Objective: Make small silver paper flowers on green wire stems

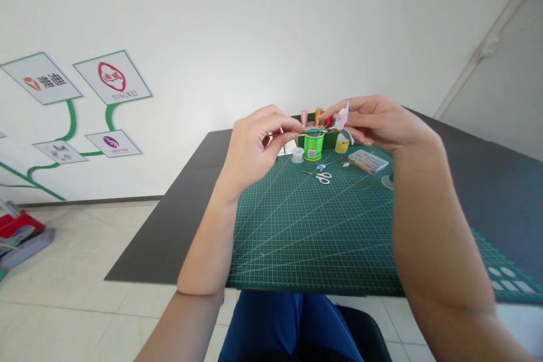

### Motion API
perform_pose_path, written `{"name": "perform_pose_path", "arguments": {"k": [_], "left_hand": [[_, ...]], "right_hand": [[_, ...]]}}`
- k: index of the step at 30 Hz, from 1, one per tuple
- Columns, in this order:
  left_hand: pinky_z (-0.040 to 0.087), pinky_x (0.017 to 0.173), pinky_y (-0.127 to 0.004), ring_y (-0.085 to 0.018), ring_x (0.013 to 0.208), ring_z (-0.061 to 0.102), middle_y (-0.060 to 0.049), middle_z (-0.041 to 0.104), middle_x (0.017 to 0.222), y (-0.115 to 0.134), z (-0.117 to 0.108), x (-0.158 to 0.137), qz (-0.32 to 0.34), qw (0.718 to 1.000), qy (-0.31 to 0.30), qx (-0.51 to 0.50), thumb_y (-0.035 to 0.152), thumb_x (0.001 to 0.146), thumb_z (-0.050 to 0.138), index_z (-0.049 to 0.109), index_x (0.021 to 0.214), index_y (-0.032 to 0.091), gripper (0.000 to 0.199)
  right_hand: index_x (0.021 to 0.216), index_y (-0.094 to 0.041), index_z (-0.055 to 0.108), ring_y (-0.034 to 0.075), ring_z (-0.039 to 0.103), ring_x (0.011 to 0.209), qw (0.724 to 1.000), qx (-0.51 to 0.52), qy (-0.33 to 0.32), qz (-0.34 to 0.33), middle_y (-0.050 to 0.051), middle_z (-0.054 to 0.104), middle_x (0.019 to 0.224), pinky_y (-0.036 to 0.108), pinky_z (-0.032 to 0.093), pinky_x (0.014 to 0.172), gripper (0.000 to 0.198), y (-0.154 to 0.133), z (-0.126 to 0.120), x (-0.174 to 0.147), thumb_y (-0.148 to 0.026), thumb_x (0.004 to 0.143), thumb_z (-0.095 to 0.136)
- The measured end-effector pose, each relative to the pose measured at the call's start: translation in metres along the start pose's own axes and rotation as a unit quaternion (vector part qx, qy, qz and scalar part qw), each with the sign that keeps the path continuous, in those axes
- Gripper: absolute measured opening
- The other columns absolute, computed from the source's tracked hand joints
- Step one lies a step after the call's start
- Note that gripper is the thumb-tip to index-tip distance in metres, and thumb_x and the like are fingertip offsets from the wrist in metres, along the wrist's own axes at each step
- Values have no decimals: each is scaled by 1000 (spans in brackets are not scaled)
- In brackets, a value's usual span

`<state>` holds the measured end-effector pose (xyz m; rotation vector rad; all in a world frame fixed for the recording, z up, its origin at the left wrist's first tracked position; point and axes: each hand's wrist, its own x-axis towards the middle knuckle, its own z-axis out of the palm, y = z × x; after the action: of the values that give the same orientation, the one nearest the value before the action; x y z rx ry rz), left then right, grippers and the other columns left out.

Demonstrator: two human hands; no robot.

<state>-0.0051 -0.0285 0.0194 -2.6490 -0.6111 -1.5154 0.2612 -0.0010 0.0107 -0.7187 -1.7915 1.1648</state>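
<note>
The pink-and-blue petal piece (341, 117) is held up in the air over the far part of the mat, between the two hands, just left of the right hand's palm and to the right of the left hand's fingertips. A slim green rod (313, 132) runs leftward from it; whether that is its own stem or a separate tool is too small to tell.

The left hand (263, 134) pinches the rod's left end between thumb and fingers, probably to keep so thin a part from turning. The right hand (379, 121) curves around the petals from the right, its fingers bent and parted; how firmly they press cannot be told. Coming in from opposite sides likely leaves the middle of the work in sight.

Beyond and below, a green can (313, 148) stands on the far side of the cutting mat (314, 232), with a clear round tub (297, 154) beside it on the left and a yellow-labelled bottle (341, 143) to its right. Nearer lie white-handled scissors (323, 177), and to their right a clear case (368, 162), presumably within easy reach. The mat covers part of the dark bench (186, 198), perhaps to protect its top.
</note>
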Motion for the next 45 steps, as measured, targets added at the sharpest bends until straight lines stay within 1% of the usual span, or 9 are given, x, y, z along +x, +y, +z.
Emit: {"name": "perform_pose_path", "arguments": {"k": [4, 10, 16, 22, 30, 37, 39, 41, 45], "left_hand": [[46, 61, -27, -13, 75, 62, -2, 70, 86, 0, 0, 0, 0, 1000, -2, 4, 19, 95, 60, 74, 92, 23, 14], [47, 61, -27, -13, 75, 62, -2, 70, 86, 0, 0, 0, -4, 1000, -1, 4, 18, 94, 61, 74, 92, 23, 15], [48, 59, -26, -13, 74, 62, -2, 70, 84, 1, -1, 0, -21, 1000, 12, -4, 27, 95, 64, 74, 90, 23, 12], [49, 56, -25, -14, 75, 64, -2, 69, 86, -4, -1, -2, -60, 996, 50, -38, 36, 94, 67, 74, 92, 24, 14], [51, 55, -24, -11, 71, 63, -2, 71, 91, -12, -2, -3, -94, 984, 123, -88, 33, 91, 72, 74, 94, 24, 10], [49, 52, -23, -10, 65, 61, 0, 72, 90, -25, -2, -4, -108, 974, 153, -127, 28, 89, 74, 75, 95, 25, 6], [48, 52, -23, -10, 65, 61, -1, 72, 90, -28, -2, -4, -110, 974, 154, -124, 30, 89, 74, 74, 95, 25, 8], [48, 52, -22, -10, 66, 62, -1, 73, 89, -30, -1, -5, -112, 975, 150, -117, 33, 90, 73, 74, 96, 25, 10], [48, 52, -22, -11, 69, 63, -2, 73, 92, -28, 1, -5, -113, 980, 138, -83, 34, 92, 70, 74, 98, 24, 12]], "right_hand": [[108, -15, 74, 5, 35, 40, 998, -39, 27, 33, -5, 48, 45, 24, 23, 42, 19, 2, -3, 0, -25, 96, 64], [107, -20, 77, 6, 37, 42, 993, -112, 32, 36, -2, 57, 57, 24, 27, 41, 22, 12, -8, 5, -35, 93, 69], [105, -18, 76, 7, 39, 43, 989, -139, 35, 33, -2, 53, 55, 24, 29, 41, 26, 17, -12, 4, -39, 92, 69], [107, -18, 75, 7, 37, 43, 988, -142, 31, 45, -6, 45, 48, 25, 34, 46, 29, 14, -12, 0, -42, 93, 67], [112, -17, 76, 9, 36, 44, 981, -179, 8, 70, -5, 43, 46, 26, 30, 47, 34, 23, -27, -2, -44, 93, 67], [112, -16, 77, 8, 35, 44, 975, -203, 16, 93, -6, 39, 45, 27, 29, 47, 40, 19, -28, -5, -48, 91, 67], [113, -16, 77, 8, 37, 44, 972, -208, 21, 105, -5, 43, 47, 27, 29, 46, 41, 19, -29, -4, -49, 90, 68], [117, -16, 76, 9, 43, 46, 968, -217, 22, 123, -1, 53, 52, 27, 31, 46, 42, 20, -29, -3, -47, 90, 68], [119, -21, 76, 11, 57, 53, 960, -246, 22, 133, 7, 74, 80, 26, 36, 44, 37, 15, -22, 1, -40, 89, 69]]}}
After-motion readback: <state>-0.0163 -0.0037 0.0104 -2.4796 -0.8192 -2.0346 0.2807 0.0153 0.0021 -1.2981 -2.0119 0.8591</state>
